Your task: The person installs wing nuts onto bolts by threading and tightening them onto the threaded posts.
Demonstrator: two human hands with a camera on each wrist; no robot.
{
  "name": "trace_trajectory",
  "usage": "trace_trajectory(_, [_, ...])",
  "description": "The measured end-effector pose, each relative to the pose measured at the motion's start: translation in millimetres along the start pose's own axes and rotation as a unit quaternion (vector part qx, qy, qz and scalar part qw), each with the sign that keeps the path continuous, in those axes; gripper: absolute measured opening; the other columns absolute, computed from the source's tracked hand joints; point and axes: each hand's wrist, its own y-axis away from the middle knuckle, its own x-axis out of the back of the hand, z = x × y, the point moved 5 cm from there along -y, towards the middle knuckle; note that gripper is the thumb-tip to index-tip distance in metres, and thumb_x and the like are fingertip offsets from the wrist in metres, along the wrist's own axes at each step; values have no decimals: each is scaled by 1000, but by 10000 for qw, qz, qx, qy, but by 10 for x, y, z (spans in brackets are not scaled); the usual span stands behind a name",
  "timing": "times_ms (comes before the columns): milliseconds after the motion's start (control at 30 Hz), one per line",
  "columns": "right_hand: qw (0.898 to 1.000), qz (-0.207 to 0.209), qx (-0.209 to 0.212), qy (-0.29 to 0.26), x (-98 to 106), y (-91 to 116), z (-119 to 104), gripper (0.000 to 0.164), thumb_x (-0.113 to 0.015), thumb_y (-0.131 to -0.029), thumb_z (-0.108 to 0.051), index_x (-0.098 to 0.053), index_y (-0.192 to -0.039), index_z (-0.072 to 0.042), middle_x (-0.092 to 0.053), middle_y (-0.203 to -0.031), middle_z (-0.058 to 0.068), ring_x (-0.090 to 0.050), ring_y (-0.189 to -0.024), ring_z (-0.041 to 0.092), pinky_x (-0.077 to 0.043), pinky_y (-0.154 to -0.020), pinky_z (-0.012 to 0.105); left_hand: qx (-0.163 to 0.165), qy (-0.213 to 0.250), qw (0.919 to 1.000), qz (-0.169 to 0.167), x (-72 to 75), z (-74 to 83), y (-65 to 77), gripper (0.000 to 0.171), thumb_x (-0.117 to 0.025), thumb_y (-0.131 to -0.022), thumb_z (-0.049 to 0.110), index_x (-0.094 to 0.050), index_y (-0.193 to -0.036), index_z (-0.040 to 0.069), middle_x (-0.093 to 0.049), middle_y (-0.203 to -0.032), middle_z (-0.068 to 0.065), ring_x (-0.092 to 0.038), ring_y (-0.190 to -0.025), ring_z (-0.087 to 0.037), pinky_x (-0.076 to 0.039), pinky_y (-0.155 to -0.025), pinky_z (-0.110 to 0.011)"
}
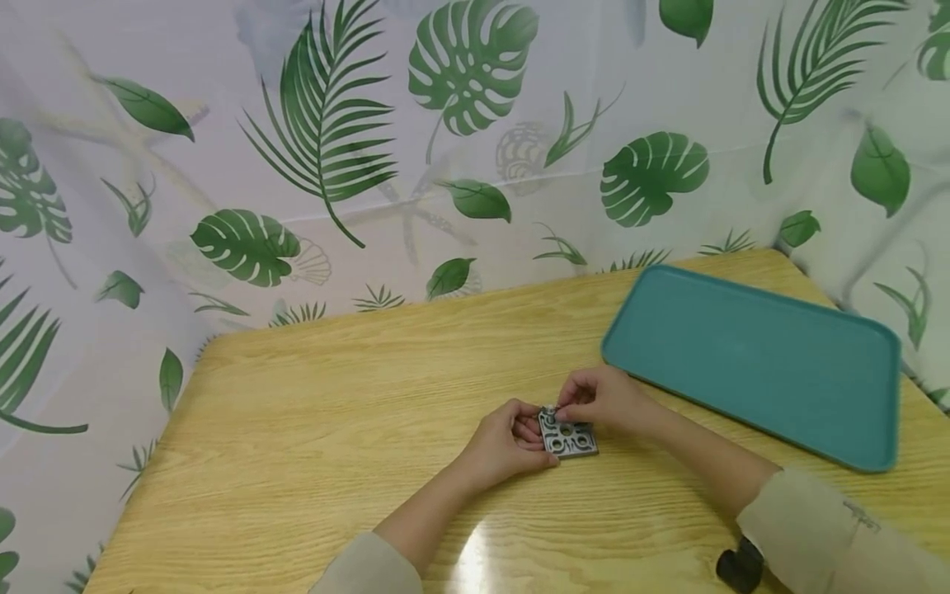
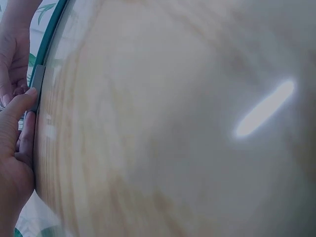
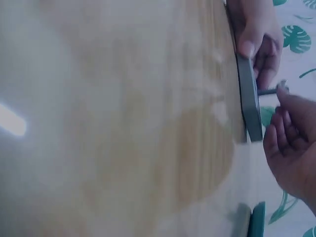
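Plate [image 1: 571, 448] between our hands, over table [image 1: 334, 412]: left hand [image 1: 496, 444] grips it, right hand [image 1: 604, 400] pinches screw [image 3: 282, 86] in fingers. Shank [image 3: 267, 91] shows clear of plate; we judge screw only partway, going in or out we can't tell. Other visible holes [image 1: 582, 441] look bare.
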Motion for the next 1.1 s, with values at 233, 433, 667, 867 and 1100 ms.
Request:
trace_trajectory(233, [9864, 1512, -631, -111, -160, 213, -56, 12, -75, -81, -15, -67, -83, -6, -64, -76, 2, -55, -67, 12, -47, -57, 21, -23, -103, 9999, 23, 14, -22, -1, 63, -83, -71, 7, -52, -125, 1, -59, -97, -5, -60, -84, -11, -55, -73, -17])
trace_trajectory(433, [9765, 2029, -726, -48, -279, 297, -103, 10, -75, -81, -15, -67, -81, -9, -64, -74, 0, -54, -66, 11, -46, -56, 20, -99, -180, 9998, 1, 29, -1, 20, 63, -83, -71, 13, -52, -124, 1, -59, -96, -3, -60, -83, -8, -55, -73, -17])
trace_trajectory(667, [9805, 1702, -965, -170, -265, 296, -139, 13, -77, -78, -14, -67, -82, -7, -65, -76, 2, -57, -68, 12, -48, -58, 21, -168, -132, 9998, -51, 27, -10, 16, 65, -83, -71, 14, -50, -126, 1, -58, -96, -1, -59, -83, -7, -55, -75, -17])
trace_trajectory(867, [9958, 340, -767, -362, -100, 99, -61, 22, -73, -81, -9, -65, -98, 4, -66, -86, 8, -61, -77, 14, -53, -66, 24, -138, -2, 9999, 22, 11, -22, 0, 63, -84, -70, 10, -52, -123, 1, -58, -96, -3, -60, -83, -9, -56, -74, -18])
trace_trajectory(1100, [9838, -1649, 74, -700, 16, -209, 63, 34, -68, -83, 0, -60, -115, 11, -68, -98, 14, -62, -88, 11, -54, -76, 21, -142, -14, 9999, -36, -1, -2, 11, 61, -84, -70, 10, -51, -121, 1, -57, -95, -2, -60, -82, -7, -56, -73, -18])
